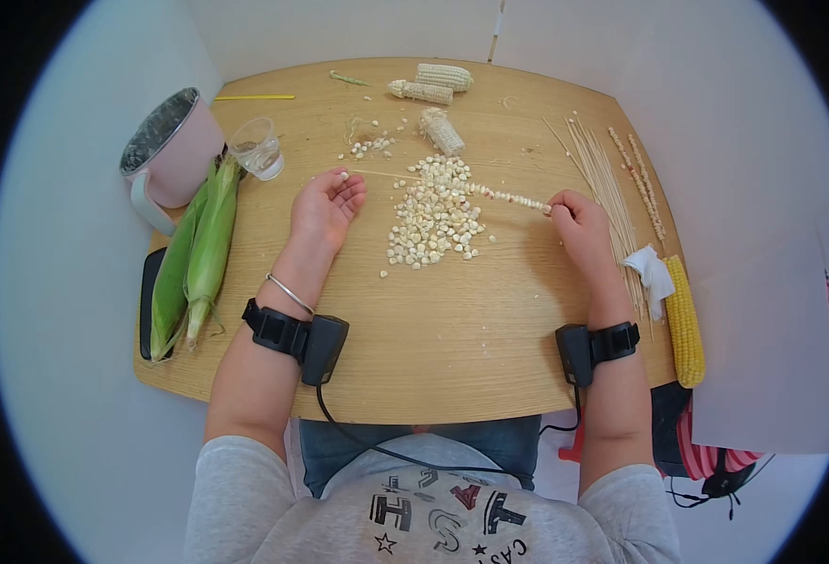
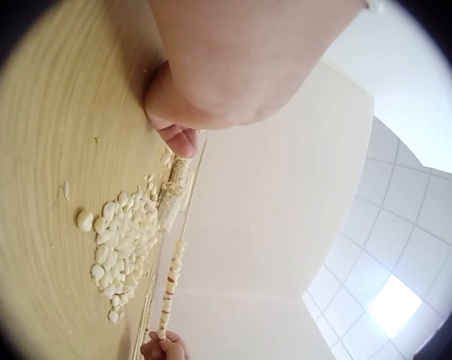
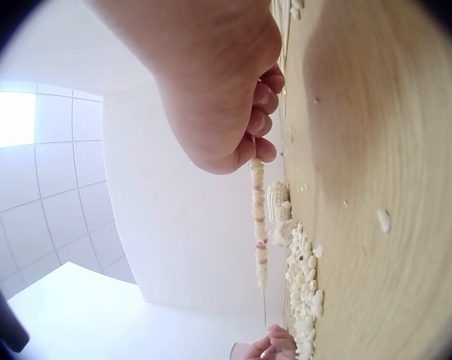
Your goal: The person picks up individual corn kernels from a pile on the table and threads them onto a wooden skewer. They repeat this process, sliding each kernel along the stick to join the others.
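My right hand (image 1: pixel 580 235) grips one end of a thin wooden skewer strung with corn kernels (image 1: pixel 508 196), pale with a few reddish ones. The bare part of the skewer (image 1: pixel 381 174) points left, over the kernel pile, toward my left hand (image 1: pixel 325 211). Between the thumb and forefinger of that hand is a pale corn kernel (image 1: pixel 345 176), right at the skewer's tip. Below the skewer lies a heap of loose kernels (image 1: pixel 428 226) on the wooden table. In the right wrist view, the strung kernels (image 3: pixel 259 217) run down from the curled fingers of my right hand (image 3: pixel 233 112).
Stripped cobs (image 1: pixel 442 132) lie behind the heap. At left are a pink pot (image 1: pixel 184 150), a clear cup (image 1: pixel 257 150) of water and green-husked corn (image 1: pixel 209 249). Bare skewers (image 1: pixel 602 174), two filled skewers (image 1: pixel 638 183), a white tissue (image 1: pixel 652 274) and a yellow cob (image 1: pixel 683 324) lie at right.
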The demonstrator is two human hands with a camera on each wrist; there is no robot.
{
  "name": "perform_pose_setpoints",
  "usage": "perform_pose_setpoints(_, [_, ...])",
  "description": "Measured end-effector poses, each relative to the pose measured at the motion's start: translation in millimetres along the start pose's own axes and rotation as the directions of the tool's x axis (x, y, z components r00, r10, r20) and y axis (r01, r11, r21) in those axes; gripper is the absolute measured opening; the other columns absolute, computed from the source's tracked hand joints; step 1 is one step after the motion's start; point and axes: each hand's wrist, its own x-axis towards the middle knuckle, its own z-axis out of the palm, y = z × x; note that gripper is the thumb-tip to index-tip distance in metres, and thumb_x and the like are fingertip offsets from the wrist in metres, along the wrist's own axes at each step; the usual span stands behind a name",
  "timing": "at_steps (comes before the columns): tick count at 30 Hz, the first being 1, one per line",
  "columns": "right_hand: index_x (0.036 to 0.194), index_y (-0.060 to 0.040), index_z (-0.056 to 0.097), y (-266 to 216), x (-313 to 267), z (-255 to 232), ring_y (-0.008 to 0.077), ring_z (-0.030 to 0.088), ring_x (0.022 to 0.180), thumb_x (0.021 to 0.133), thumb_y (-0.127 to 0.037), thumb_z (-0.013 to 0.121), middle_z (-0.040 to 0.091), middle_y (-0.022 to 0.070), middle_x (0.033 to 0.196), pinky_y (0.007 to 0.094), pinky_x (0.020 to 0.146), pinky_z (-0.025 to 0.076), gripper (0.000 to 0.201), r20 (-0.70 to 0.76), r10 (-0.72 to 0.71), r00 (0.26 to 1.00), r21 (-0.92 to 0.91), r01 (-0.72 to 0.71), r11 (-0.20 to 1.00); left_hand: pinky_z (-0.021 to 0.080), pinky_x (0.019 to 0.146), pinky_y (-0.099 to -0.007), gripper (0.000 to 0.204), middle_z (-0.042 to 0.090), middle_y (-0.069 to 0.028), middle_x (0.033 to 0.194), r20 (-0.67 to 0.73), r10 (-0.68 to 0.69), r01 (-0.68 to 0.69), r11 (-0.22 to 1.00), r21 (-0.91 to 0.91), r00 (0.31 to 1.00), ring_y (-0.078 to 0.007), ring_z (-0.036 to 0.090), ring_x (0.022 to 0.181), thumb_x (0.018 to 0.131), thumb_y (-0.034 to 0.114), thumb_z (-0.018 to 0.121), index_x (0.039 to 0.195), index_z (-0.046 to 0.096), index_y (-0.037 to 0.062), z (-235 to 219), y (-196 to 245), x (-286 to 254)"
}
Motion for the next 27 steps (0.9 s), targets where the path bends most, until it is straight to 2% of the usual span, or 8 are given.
perform_pose_setpoints(7, [0.076, 0.002, 0.058, -0.6, -0.4, 0.5, 0.0149, 0.046, 0.052, 0.074, -0.012, 0.049, 0.049, 0.0098, 0.055, 0.0284, 0.05, 0.037, 0.017, 0.032, 0.035, 0.999, 0.004, -0.035, 0.999, 0.051, 0.069, -0.0307, 0.022, 0.057, -0.0187, 0.093, 0.028, 0.031, -0.032, 0.999, 0.037, 0.999, -0.0245, 0.058, 0.083, 0.081, 0.004, 0.046, 0.102, 0.044, -0.0028, -0.1, -1.6, 0.1])
perform_pose_setpoints(17, [0.076, 0.0018, 0.058, 1.2, -0.3, 0.7, 0.0156, 0.047, 0.051, 0.074, -0.012, 0.049, 0.05, 0.0102, 0.055, 0.0289, 0.05, 0.037, 0.017, 0.014, 0.037, 0.999, -0.002, -0.037, 0.999, 0.051, 0.07, -0.0306, 0.02, 0.058, -0.0174, 0.091, 0.027, 0.057, -0.059, 0.997, 0.057, 0.998, -0.024, 0.059, 0.082, 0.082, 0.002, 0.044, 0.101, 0.044, -0.0027, 1.1, -2.4, -0.4])
perform_pose_setpoints(27, [0.075, 0.0019, 0.058, 0.8, 0.3, -0.1, 0.0157, 0.047, 0.051, 0.073, -0.013, 0.049, 0.05, 0.0105, 0.054, 0.029, 0.05, 0.038, 0.017, 0.019, 0.045, 0.999, -0.01, -0.045, 0.999, 0.051, 0.067, -0.0294, 0.016, 0.058, -0.015, 0.085, 0.029, 0.067, -0.068, 0.997, 0.037, 0.997, -0.0221, 0.059, 0.077, 0.081, 0.0, 0.048, 0.097, 0.047, -0.0022, -1.2, -3.4, 1.8])
